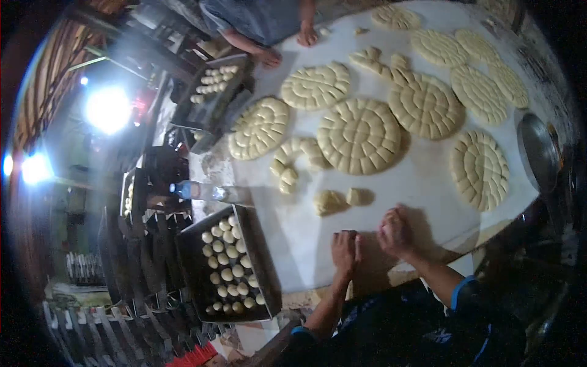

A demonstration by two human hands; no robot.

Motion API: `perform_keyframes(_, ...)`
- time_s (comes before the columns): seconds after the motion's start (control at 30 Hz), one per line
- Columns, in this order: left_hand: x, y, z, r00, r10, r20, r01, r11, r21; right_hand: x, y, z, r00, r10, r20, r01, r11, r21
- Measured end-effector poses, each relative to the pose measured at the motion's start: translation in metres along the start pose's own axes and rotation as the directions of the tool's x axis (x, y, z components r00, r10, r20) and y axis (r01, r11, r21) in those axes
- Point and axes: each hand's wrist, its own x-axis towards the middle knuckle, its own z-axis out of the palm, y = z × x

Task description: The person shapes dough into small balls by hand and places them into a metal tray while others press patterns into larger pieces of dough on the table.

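Pressing palms down on white table (pixel 422 183): left hand (pixel 345 248) and right hand (pixel 394 232) side by side, fingers curled, cupped low. Whatever lies beneath is hidden; cannot tell if either grips dough. Two loose dough pieces (pixel 330 200) just beyond hands, not touched. Tray (pixel 260 257) of dough balls (pixel 226 269) close left of left hand. Scored dough discs (pixel 361 137) farther beyond; co-worker's hand (pixel 306 35) at far edge. Judgement: rolling step. Best with light, even circles and low pressure, so pieces match tray's balls.
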Motion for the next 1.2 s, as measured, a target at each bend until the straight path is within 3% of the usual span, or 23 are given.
perform_keyframes(0.03, -0.016, 0.020, 0.001, 0.997, 0.063, 0.044, -0.066, 0.995, 0.074, -0.013, -0.012, -0.012, 0.990, -0.043, 0.132, 0.040, 0.999, 0.028)
perform_keyframes(0.1, -0.066, -0.003, 0.015, 0.990, -0.041, 0.134, 0.078, 0.956, -0.284, -0.036, -0.015, -0.046, 0.929, -0.083, 0.362, 0.030, 0.988, 0.149)
perform_keyframes(0.13, -0.086, -0.028, 0.008, 0.963, -0.037, 0.267, 0.110, 0.958, -0.265, -0.044, 0.001, -0.064, 0.882, -0.082, 0.465, -0.032, 0.972, 0.233)
perform_keyframes(0.2, -0.077, -0.073, -0.025, 0.906, 0.029, 0.422, -0.022, 1.000, -0.021, -0.064, 0.044, -0.065, 0.791, -0.222, 0.570, 0.322, 0.944, -0.078)
perform_keyframes(0.3, -0.004, -0.093, -0.026, 0.985, 0.027, 0.169, -0.050, 0.990, 0.131, 0.017, 0.070, -0.070, 0.973, -0.076, 0.216, 0.068, 0.997, 0.045)
perform_keyframes(0.33, 0.034, -0.061, -0.029, 0.980, 0.127, 0.152, -0.174, 0.921, 0.348, 0.036, 0.068, -0.053, 0.986, -0.065, 0.153, 0.062, 0.998, 0.024)
perform_keyframes(0.4, 0.045, -0.041, 0.003, 0.990, 0.080, 0.118, -0.102, 0.975, 0.196, 0.062, 0.040, -0.025, 0.999, 0.039, 0.023, -0.041, 0.993, 0.108)
perform_keyframes(0.5, -0.015, -0.030, 0.018, 0.983, 0.073, 0.171, -0.104, 0.978, 0.182, 0.031, -0.009, -0.017, 0.992, -0.043, 0.119, 0.025, 0.989, 0.146)
perform_keyframes(0.53, -0.036, -0.031, 0.006, 0.950, 0.111, 0.293, -0.180, 0.959, 0.218, 0.014, -0.006, -0.028, 0.967, -0.097, 0.236, 0.051, 0.980, 0.193)
perform_keyframes(0.57, -0.065, -0.057, -0.006, 0.946, -0.015, 0.323, 0.026, 0.999, -0.029, -0.003, -0.003, -0.039, 0.925, -0.149, 0.348, 0.063, 0.967, 0.245)
perform_keyframes(0.6, -0.096, -0.100, -0.022, 0.914, -0.128, 0.385, 0.242, 0.934, -0.264, -0.017, 0.021, -0.044, 0.947, -0.124, 0.296, 0.069, 0.979, 0.190)
perform_keyframes(0.67, -0.056, -0.106, -0.075, 0.905, -0.028, 0.424, -0.036, 0.989, 0.143, -0.036, 0.069, -0.032, 0.978, -0.070, 0.194, 0.052, 0.994, 0.092)
perform_keyframes(0.73, 0.007, -0.116, -0.090, 0.951, 0.159, 0.265, -0.252, 0.896, 0.367, 0.025, 0.084, -0.039, 0.998, 0.026, 0.049, -0.024, 0.999, -0.045)
perform_keyframes(0.77, 0.033, -0.110, -0.083, 0.989, 0.094, 0.115, -0.128, 0.932, 0.340, 0.052, 0.080, -0.031, 0.997, 0.072, -0.008, -0.072, 0.994, -0.085)
perform_keyframes(0.8, 0.056, -0.102, -0.075, 0.983, 0.175, 0.048, -0.181, 0.933, 0.310, 0.072, 0.070, -0.018, 0.992, 0.111, -0.066, -0.118, 0.985, -0.125)
perform_keyframes(0.87, 0.079, -0.086, -0.044, 0.997, 0.072, 0.018, -0.075, 0.974, 0.215, 0.090, 0.034, 0.008, 0.963, 0.233, -0.133, -0.248, 0.962, -0.110)
perform_keyframes(0.93, 0.059, -0.064, -0.034, 0.995, -0.088, 0.038, 0.092, 0.989, -0.112, 0.090, 0.002, 0.029, 0.941, 0.270, -0.203, -0.294, 0.950, -0.104)
perform_keyframes(1.0, 0.017, -0.058, -0.037, 0.990, 0.045, 0.134, -0.038, 0.998, -0.054, 0.077, -0.023, 0.025, 0.968, 0.226, -0.109, -0.238, 0.965, -0.112)
perform_keyframes(1.03, -0.003, -0.055, -0.038, 0.977, 0.111, 0.181, -0.106, 0.994, -0.035, 0.073, -0.031, 0.023, 0.924, 0.375, -0.066, -0.375, 0.927, 0.018)
perform_keyframes(1.1, -0.032, -0.050, -0.069, 0.966, 0.067, 0.249, -0.067, 0.998, -0.006, 0.070, -0.050, 0.025, 0.778, 0.624, 0.072, -0.620, 0.743, 0.252)
perform_keyframes(1.13, -0.037, -0.048, -0.086, 0.955, 0.030, 0.296, -0.044, 0.998, 0.041, 0.074, -0.059, 0.030, 0.837, 0.546, 0.039, -0.536, 0.802, 0.265)
perform_keyframes(1.2, -0.034, -0.061, -0.118, 0.899, -0.098, 0.426, 0.208, 0.954, -0.218, 0.088, -0.084, 0.036, 0.928, 0.372, -0.028, -0.349, 0.892, 0.289)
